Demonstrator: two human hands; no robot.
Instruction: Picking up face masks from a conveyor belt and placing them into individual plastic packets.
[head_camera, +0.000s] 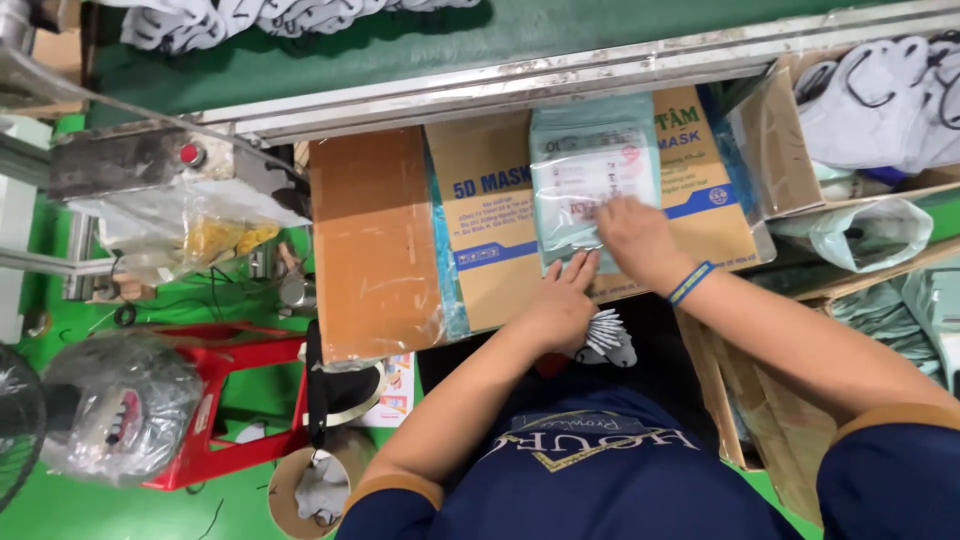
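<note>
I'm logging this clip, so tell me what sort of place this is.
Probably a packing line in a face mask factory. Both hands, left hand and right hand, press a clear packet on a cardboard carton, beside a green conveyor belt and a box of loose masks.

Head view: steep downward look, close over cardboard box (500, 230).

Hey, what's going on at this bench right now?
A person seen from above presses both hands on a stack of clear plastic packets lying on a flat cardboard box. The right hand, with a blue wristband, lies on the stack's lower right corner; the left hand sits at its lower edge. An open carton of grey face masks stands to the right, and a green conveyor belt runs beyond the box.
</note>
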